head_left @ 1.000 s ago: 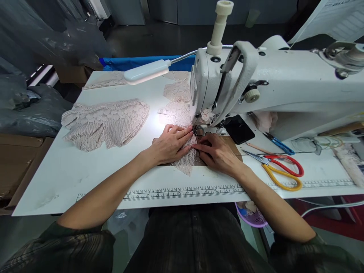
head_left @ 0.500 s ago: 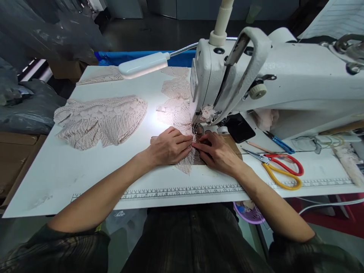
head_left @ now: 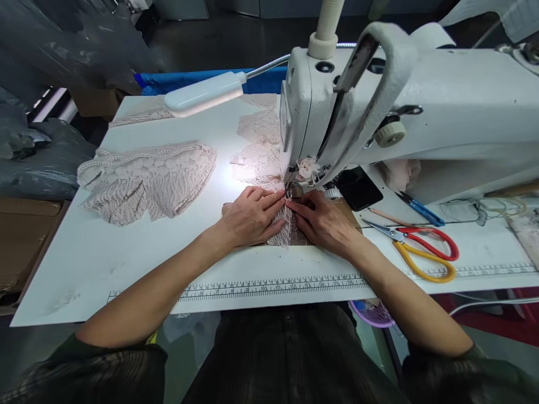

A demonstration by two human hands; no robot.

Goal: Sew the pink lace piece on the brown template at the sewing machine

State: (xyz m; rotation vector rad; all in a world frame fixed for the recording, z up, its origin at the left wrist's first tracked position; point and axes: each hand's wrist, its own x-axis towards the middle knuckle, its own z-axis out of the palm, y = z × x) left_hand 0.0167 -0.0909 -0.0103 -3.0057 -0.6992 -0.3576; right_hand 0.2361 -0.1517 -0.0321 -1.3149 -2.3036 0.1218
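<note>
A strip of pale pink lace runs under the needle area of the white sewing machine, its fringed end toward me. My left hand lies flat over the lace's left side, fingers stretched toward the presser foot and thumb apart. On the other side, my right hand has curled fingers, with the forefinger and thumb closed on the lace's right edge just in front of the foot. The fingertips of both hands nearly meet there. Beyond the needle, more lace spreads out under the lamp's light.
A folded lace piece lies on the left of the white table. Scissors, blue-handled snips, a pencil and a black phone are at right. A lamp hangs over the table; a printed ruler follows the front edge.
The lace's fringed end has drawn closer to the needle, less of it hanging toward me. Both hands stay by the foot, the right fingertips slightly farther forward. The head view has shifted a little.
</note>
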